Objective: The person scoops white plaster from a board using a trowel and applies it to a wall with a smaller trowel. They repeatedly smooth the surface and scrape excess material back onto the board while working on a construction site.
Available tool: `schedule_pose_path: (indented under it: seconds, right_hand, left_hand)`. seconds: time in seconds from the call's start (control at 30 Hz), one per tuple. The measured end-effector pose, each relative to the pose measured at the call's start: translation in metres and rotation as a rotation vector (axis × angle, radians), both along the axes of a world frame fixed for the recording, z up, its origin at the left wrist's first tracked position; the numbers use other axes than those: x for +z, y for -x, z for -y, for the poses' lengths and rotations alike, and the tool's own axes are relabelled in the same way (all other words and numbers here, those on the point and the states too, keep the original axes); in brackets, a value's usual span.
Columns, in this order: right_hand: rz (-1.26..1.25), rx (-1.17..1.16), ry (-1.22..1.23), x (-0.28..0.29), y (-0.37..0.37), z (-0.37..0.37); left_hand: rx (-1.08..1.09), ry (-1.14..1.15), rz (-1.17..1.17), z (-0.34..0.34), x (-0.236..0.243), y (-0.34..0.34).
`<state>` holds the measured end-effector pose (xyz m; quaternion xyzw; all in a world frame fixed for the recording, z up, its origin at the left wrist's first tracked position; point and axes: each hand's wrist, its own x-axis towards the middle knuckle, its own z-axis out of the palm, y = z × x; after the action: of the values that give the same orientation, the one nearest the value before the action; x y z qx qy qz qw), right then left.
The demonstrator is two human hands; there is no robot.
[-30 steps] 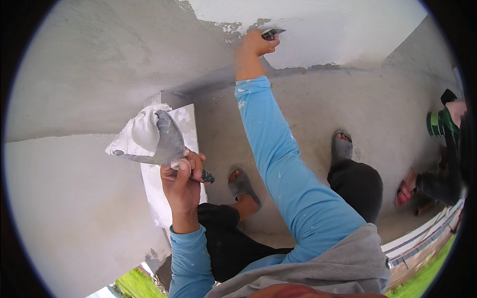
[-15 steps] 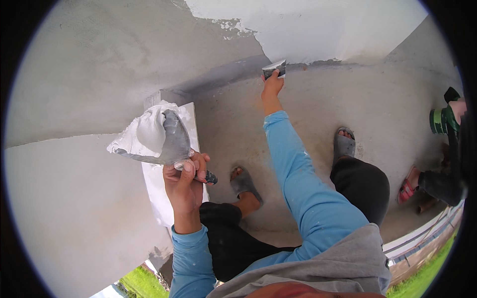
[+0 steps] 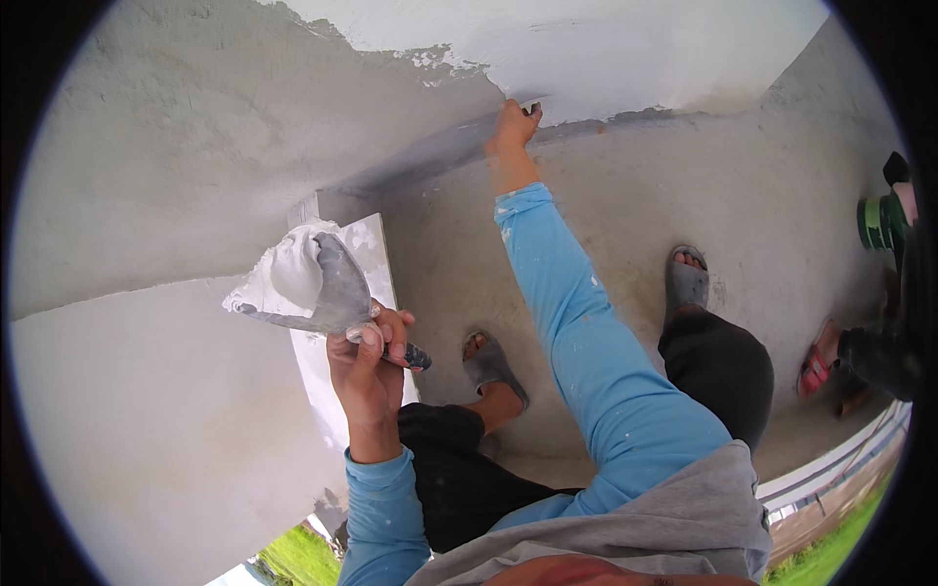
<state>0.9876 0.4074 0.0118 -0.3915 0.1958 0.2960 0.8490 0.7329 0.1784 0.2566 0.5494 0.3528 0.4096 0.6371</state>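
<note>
My left hand (image 3: 371, 376) is closed round the dark handle of a trowel (image 3: 348, 288). Its broad grey blade carries a thick heap of white putty (image 3: 286, 275). Out at arm's length, my right hand (image 3: 512, 129) is closed at the foot of the wall. It grips a putty knife (image 3: 532, 106), of which only a small dark bit shows; the hand hides the rest. That hand is by the ragged edge where the white coat (image 3: 625, 59) meets the bare grey wall (image 3: 195, 146).
A white-smeared board or ledge (image 3: 376, 259) stands beneath the trowel. My sandalled feet are apart on the concrete floor (image 3: 586, 195). At the right, another person's red sandal (image 3: 813, 371) and a green bucket-like container (image 3: 873, 223) show. A low wall is at the left.
My right hand has moved slightly up and left against the wall, and the putty knife's blade has turned out of sight. The left hand still holds the loaded trowel.
</note>
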Motion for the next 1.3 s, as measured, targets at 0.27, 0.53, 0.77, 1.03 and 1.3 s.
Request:
schedule_pose_path:
  seconds: [0.27, 0.53, 0.77, 1.03, 1.3]
  right_hand:
    - [0.454, -0.006, 0.351, 0.188, 0.076, -0.019]
    - [0.209, 0.035, 0.027, -0.028, 0.038, 0.035]
    - [-0.090, 0.023, 0.116, -0.163, -0.060, 0.055]
    - [-0.064, -0.110, 0.110, -0.088, -0.083, 0.010]
    - [0.460, -0.201, 0.342, 0.163, -0.011, 0.005]
  left_hand:
    - [0.082, -0.031, 0.071, -0.007, -0.001, -0.004]
    - [0.052, -0.015, 0.048, -0.004, 0.000, -0.006]
    - [0.041, -0.006, 0.035, -0.005, -0.003, -0.005]
    - [0.004, -0.005, 0.043, -0.008, -0.006, -0.008]
    - [-0.028, -0.018, 0.026, -0.003, -0.001, -0.002]
